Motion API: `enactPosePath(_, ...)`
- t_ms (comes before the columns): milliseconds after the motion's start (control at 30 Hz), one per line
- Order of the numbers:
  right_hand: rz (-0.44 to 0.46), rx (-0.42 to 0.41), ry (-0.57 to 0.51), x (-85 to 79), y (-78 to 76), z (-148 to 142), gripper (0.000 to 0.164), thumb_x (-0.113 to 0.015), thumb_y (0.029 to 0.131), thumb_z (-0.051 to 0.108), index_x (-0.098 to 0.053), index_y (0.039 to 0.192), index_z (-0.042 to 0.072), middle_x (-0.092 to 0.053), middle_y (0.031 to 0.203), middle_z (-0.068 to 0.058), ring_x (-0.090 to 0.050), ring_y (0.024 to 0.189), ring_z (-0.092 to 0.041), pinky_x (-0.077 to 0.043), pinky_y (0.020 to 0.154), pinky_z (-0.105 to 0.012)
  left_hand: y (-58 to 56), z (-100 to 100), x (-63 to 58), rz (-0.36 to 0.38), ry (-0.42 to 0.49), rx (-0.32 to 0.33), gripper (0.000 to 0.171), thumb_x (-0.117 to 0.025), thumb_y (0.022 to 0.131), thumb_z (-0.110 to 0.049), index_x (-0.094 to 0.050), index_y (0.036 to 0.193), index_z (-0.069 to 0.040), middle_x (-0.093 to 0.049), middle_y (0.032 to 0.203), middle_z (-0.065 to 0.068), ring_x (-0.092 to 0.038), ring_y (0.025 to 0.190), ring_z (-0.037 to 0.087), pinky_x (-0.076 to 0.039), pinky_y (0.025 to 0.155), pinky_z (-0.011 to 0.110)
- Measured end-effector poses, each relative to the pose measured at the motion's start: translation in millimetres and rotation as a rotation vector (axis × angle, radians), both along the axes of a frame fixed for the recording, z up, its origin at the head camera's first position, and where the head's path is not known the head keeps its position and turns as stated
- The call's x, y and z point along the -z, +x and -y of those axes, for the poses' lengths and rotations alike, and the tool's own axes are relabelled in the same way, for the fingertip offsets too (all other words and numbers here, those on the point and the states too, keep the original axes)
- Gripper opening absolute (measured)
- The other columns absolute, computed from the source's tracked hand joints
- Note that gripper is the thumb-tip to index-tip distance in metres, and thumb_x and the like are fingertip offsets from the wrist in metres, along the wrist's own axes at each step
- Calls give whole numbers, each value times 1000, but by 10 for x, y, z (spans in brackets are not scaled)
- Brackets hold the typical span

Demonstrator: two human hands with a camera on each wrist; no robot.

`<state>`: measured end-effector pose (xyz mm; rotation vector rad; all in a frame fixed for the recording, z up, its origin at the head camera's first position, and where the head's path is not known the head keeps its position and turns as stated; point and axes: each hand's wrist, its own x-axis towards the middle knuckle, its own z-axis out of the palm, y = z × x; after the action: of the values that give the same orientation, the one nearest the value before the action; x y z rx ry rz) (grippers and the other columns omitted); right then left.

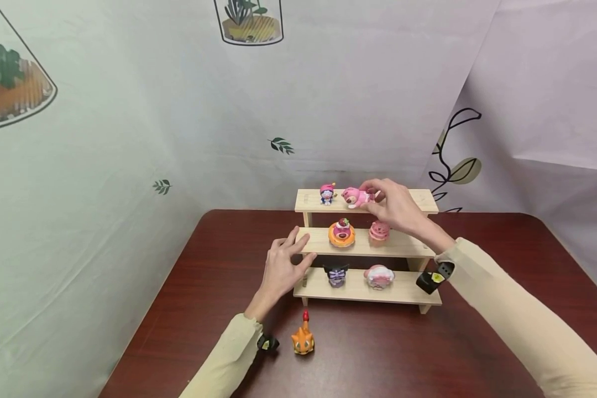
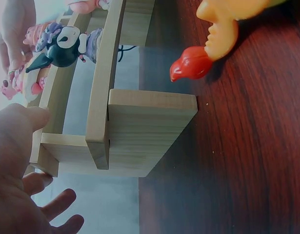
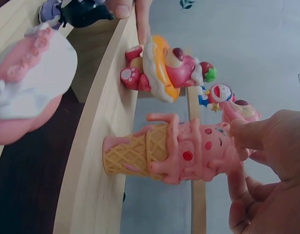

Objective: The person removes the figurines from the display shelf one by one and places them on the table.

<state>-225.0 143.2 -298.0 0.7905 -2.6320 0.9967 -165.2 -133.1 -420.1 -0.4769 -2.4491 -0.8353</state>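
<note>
My right hand pinches a pink bear figurine lying on its belly at the top step of a wooden three-tier display shelf. In the right wrist view, thumb and fingers close on this bear, partly behind an ice-cream-cone figurine. My left hand grips the left end of the middle step, thumb at its front edge and a finger at the end corner, the other fingers spread. Left of the bear stands a small blue figurine in a pink hat.
The middle step also holds a bear in an orange ring. On the bottom step sit a dark purple figurine and a pink-and-white one. An orange figurine with a red-tipped tail is on the dark red table, before the shelf.
</note>
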Motion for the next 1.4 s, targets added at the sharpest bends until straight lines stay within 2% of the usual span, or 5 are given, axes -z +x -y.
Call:
enactPosePath(300,-56,-15,-27,-19,125,11,28,-73,90,6,-66,116,1,-65,107,-22,-63,89,-37,-48,78,-51,-7,-1,0,9,-2,-4,48,-77,87,-31,-69,129,-9,-54,142,18,-57,108,44,-43,90,60)
enactPosePath(500,-59,-22,-42,-26,191,10,30,-75,88,6,-66,116,1,-65,108,-21,-63,89,-35,-49,78,-49,-6,-4,-6,17,-1,-7,48,-77,87,-31,-69,129,-10,-54,143,17,-57,109,44,-42,90,60)
enactPosePath(867,-113,-45,-40,-17,343,12,29,-75,88,6,-66,116,1,-67,105,-17,-64,85,-30,-49,74,-45,-3,-1,-2,8,-1,-7,48,-77,86,-31,-70,129,-9,-54,142,17,-57,107,45,-44,89,59)
enactPosePath(1100,-71,-39,-49,-34,477,5,30,-74,89,5,-67,118,2,-66,107,-15,-61,83,-26,-48,72,-42,2,-3,0,17,-1,-8,49,-76,87,-32,-69,129,-10,-54,142,17,-57,107,45,-43,89,60)
enactPosePath(1400,-139,-49,-66,-9,605,-9,31,-74,84,-2,-69,113,5,-61,89,-5,-53,72,-20,-42,63,-33,20,-12,-20,40,-3,-16,49,-76,87,-32,-69,130,-10,-53,144,16,-56,109,45,-42,90,61)
